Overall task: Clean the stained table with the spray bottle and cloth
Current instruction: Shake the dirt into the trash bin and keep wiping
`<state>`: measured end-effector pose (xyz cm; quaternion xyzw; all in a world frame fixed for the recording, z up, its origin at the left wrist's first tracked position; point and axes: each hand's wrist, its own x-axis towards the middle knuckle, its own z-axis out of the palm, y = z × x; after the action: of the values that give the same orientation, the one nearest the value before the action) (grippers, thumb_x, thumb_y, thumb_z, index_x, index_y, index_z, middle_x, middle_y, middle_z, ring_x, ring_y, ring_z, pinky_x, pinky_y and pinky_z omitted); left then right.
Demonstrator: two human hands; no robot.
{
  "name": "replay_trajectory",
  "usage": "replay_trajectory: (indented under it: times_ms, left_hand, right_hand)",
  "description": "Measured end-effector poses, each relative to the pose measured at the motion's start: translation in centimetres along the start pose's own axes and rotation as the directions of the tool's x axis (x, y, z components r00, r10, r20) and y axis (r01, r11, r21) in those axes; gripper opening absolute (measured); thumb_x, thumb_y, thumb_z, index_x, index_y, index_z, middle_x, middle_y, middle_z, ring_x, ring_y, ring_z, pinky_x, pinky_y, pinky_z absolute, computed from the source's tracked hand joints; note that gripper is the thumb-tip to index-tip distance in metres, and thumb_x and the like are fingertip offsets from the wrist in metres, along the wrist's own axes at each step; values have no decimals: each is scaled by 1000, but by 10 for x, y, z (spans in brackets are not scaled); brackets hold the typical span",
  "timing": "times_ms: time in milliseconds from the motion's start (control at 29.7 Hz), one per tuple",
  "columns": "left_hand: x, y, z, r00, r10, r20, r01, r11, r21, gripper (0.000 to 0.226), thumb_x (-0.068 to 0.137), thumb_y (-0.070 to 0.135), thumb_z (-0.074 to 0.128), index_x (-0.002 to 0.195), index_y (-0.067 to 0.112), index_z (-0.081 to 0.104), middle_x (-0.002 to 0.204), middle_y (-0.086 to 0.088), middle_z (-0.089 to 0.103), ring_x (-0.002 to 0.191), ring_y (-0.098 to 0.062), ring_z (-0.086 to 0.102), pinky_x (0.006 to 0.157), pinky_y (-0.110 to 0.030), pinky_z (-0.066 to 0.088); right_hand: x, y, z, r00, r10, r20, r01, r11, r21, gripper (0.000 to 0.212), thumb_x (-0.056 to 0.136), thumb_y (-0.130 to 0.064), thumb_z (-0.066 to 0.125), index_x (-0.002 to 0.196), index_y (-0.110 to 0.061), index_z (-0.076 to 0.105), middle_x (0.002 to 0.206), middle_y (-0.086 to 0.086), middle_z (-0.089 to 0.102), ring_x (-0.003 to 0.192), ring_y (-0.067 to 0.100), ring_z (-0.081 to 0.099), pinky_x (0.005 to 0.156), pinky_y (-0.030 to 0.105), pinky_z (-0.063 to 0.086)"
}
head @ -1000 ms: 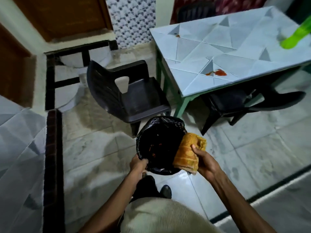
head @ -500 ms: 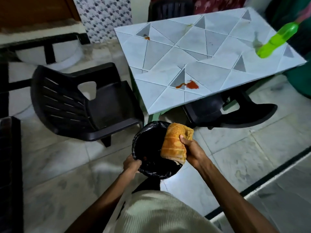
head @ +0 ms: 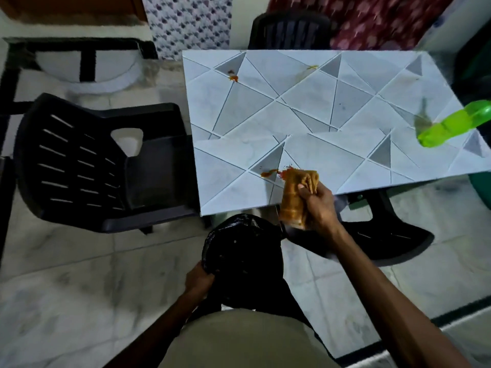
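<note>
We see the right hand closed in a fist around a bunched orange-brown cloth, whose upper end lies over the near edge of the rectangular table, a pale grey top marked with triangle lines. That end touches a red-orange sauce stain just inside the near edge. A smaller red-orange spot sits toward the far left corner, and a faint yellowish smear lies along the far edge. The translucent green plastic spray bottle is at the table's right edge, well apart from the cloth; its top is cut off by the frame. The left hand pinches the rim of a crumpled black plastic bag below the table's near edge. A black slatted plastic chair stands against the table's left edge.
</note>
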<state>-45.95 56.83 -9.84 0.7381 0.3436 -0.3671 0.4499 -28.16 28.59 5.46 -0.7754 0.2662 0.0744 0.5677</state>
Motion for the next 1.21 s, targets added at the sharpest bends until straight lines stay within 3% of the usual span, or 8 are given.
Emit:
replay_trajectory:
  times_ms: [202, 405, 539, 674, 910, 1045, 1112, 1214]
  left_hand:
    - [-20, 52, 53, 998, -35, -58, 28, 994, -109, 57, 89, 32, 65, 141, 13, 50, 131, -15, 61, 111, -31, 62, 94, -32, 51]
    - [-31, 88, 93, 973, -176, -149, 132, 955, -266, 86, 60, 43, 53, 140, 11, 51, 132, -18, 60, 116, -34, 60, 93, -34, 50]
    - [-31, 103, 109, 949, -241, -201, 186, 948, -259, 79, 61, 47, 49, 132, 13, 55, 122, -16, 65, 99, -27, 62, 70, -22, 40]
    - [-27, 113, 118, 928, -272, -256, 203, 942, -266, 74, 62, 47, 43, 124, 9, 58, 115, -18, 66, 104, -33, 63, 77, -28, 41]
    - [-28, 136, 152, 897, -348, -272, 237, 899, -370, 54, 84, 38, 58, 125, 3, 58, 122, -21, 63, 111, -38, 60, 81, -31, 42]
    - [-28, 144, 166, 884, -385, -266, 249, 868, -431, 56, 80, 41, 59, 121, 3, 61, 119, -21, 65, 108, -37, 62, 88, -36, 49]
    - [-29, 147, 167, 869, -397, -295, 256, 872, -417, 48, 87, 37, 58, 119, 1, 62, 119, -22, 65, 108, -38, 63, 89, -36, 51]
    - [-40, 154, 169, 882, -367, -296, 217, 873, -437, 73, 67, 48, 47, 121, 1, 61, 120, -23, 65, 110, -39, 62, 90, -38, 49]
  right_hand:
    - [110, -42, -50, 915, -403, 12, 348, 774, -528, 25, 92, -28, 60, 112, -16, 68, 102, 13, 72, 95, 36, 67, 79, 38, 51]
    - [214, -42, -56, 871, -435, 230, 427, 435, -793, 31, 99, -30, 51, 125, -15, 60, 109, 21, 57, 98, 44, 62, 76, 44, 49]
    - [231, -30, -33, 834, -340, 434, 550, 446, -706, 39, 99, -37, 53, 131, -16, 60, 128, 16, 60, 109, 41, 63, 88, 47, 51]
    - [225, -16, -17, 768, -354, 534, 640, 456, -619, 47, 99, -37, 52, 140, -16, 55, 143, 14, 50, 113, 40, 62, 92, 47, 50]
    - [171, 24, -1, 517, -386, 764, 848, 356, -393, 52, 87, -53, 41, 132, -34, 57, 131, 3, 60, 101, 31, 65, 80, 44, 56]
    - [119, 61, 1, 354, -305, 884, 920, 282, -271, 46, 84, -39, 45, 128, -38, 58, 133, -1, 57, 106, 31, 63, 82, 46, 53]
    - [100, 68, 3, 280, -273, 920, 927, 325, -186, 49, 86, -38, 43, 134, -38, 55, 140, -3, 55, 113, 30, 62, 88, 48, 54]
    - [87, 63, -3, 262, -308, 914, 860, 504, -77, 50, 84, -16, 50, 132, -20, 64, 132, 6, 62, 112, 31, 63, 94, 39, 53]
